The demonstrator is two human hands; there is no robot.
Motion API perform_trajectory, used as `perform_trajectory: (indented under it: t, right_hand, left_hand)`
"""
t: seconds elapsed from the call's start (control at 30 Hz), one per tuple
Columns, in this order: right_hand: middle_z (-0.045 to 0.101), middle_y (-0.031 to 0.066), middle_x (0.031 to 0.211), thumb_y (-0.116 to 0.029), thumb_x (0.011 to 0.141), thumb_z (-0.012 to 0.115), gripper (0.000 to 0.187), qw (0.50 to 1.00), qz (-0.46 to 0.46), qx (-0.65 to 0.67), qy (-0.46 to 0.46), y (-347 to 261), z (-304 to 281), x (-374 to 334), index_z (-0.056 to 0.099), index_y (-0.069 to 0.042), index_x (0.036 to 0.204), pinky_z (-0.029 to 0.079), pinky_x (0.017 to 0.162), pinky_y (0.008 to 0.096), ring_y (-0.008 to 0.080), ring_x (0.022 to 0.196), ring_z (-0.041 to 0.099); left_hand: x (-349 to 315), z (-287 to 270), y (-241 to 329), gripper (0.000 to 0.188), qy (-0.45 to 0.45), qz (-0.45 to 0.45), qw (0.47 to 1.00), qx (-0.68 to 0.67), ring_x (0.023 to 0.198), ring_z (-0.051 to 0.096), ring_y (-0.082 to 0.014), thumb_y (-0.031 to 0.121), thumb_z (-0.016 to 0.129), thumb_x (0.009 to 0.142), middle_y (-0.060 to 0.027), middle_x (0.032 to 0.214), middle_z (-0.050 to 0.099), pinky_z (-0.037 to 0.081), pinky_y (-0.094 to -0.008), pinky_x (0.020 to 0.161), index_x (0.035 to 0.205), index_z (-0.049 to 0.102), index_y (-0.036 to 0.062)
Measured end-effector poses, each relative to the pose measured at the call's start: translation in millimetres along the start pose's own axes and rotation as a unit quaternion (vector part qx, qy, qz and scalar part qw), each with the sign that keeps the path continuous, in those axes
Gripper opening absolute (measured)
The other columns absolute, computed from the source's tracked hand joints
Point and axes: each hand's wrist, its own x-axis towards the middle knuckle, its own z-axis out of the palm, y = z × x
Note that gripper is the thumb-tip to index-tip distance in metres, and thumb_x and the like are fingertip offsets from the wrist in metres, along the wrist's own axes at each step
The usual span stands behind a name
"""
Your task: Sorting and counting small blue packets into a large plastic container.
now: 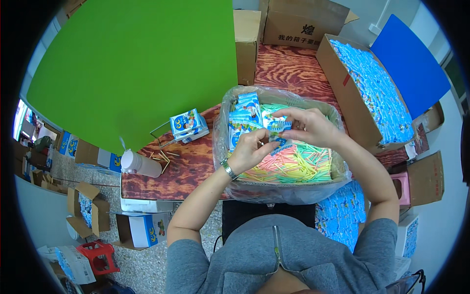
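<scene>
In front of me stands a carton (342,171) lined with clear plastic, holding many thin pastel sticks (298,164) in pink, yellow and green. Over it, both my hands close on a small blue-and-white packet (280,126). My left hand (248,152) pinches its near left side, with the thumb stretched toward the middle. From the right, the fingers of my right hand (313,128) grip its other side. Fingers hide part of the packet, and I cannot tell whether it is sealed. More blue-and-white packets (242,115) lie at the left inside the carton.
At left, packets (186,125) sit on a wire stand near a pale bottle (142,164) and loose sticks. A big green board (142,63) rises behind. A carton full of blue packets (374,88) and a blue board (413,66) stand right. Brown boxes (303,22) line the back.
</scene>
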Motion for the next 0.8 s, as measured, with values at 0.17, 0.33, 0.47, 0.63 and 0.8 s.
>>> perform_trajectory:
  t: [0.17, 0.33, 0.47, 0.63, 0.8]
  right_hand:
    - [0.066, 0.0094, 0.079, -0.016, 0.078, 0.078, 0.036, 0.989, -0.042, -0.018, 0.138, 4.5, 20.1, -2.3, 0.064, -0.004, 0.109, 0.051, 0.059, 0.0333, 0.0198, 0.068, 0.066]
    - [0.067, 0.0071, 0.079, -0.011, 0.088, 0.067, 0.014, 0.978, -0.09, -0.005, 0.191, 15.2, 28.9, 16.6, 0.065, -0.002, 0.097, 0.049, 0.058, 0.0281, 0.0145, 0.065, 0.063]
    - [0.066, 0.0027, 0.074, -0.015, 0.094, 0.061, 0.014, 0.974, 0.093, 0.108, 0.174, 37.4, 48.6, 28.4, 0.063, -0.002, 0.099, 0.045, 0.055, 0.0255, 0.0055, 0.061, 0.056]
    - [0.066, 0.014, 0.078, -0.021, 0.089, 0.065, 0.021, 0.974, 0.146, 0.09, 0.147, 73.1, 107.3, 35.0, 0.063, -0.003, 0.1, 0.049, 0.061, 0.0371, 0.0235, 0.069, 0.065]
    - [0.06, 0.0197, 0.099, -0.026, 0.085, 0.067, 0.029, 0.971, 0.176, -0.124, 0.104, 76.6, 122.2, 36.6, 0.058, -0.007, 0.104, 0.05, 0.074, 0.0488, 0.0401, 0.09, 0.062]
  left_hand:
    - [-8.3, -0.4, -1.8, 0.029, 0.069, 0.041, 0.997, 0.005, 0.056, 0.06, -0.0167, 0.02, 0.077, 0.079, -0.0086, 0.066, 0.061, 0.046, -0.0309, 0.053, 0.099, 0.063, 0.003]
    - [-19.2, -20.9, -23.8, 0.038, 0.089, -0.012, 0.996, 0.025, 0.062, 0.065, -0.0173, 0.017, 0.077, 0.079, -0.0107, 0.073, 0.066, 0.05, -0.0305, 0.057, 0.111, 0.06, 0.0039]
    - [-30.5, -45.6, -18.2, 0.043, 0.176, -0.02, 0.976, 0.126, 0.081, 0.069, -0.0166, 0.008, 0.074, 0.082, -0.0118, 0.1, 0.07, 0.057, -0.0289, 0.07, 0.12, 0.056, -0.0006]
    - [-32.6, -31.2, -22.0, 0.036, 0.093, 0.064, 0.938, 0.327, 0.08, 0.065, -0.0305, 0.016, 0.075, 0.078, -0.0143, 0.096, 0.062, 0.054, -0.0399, 0.067, 0.107, 0.06, 0.002]
    - [-29.9, -5.5, -34.4, 0.021, -0.079, -0.003, 0.881, 0.466, 0.081, 0.064, -0.0323, 0.02, 0.068, 0.08, -0.013, 0.087, 0.058, 0.055, -0.0421, 0.064, 0.089, 0.058, 0.0044]
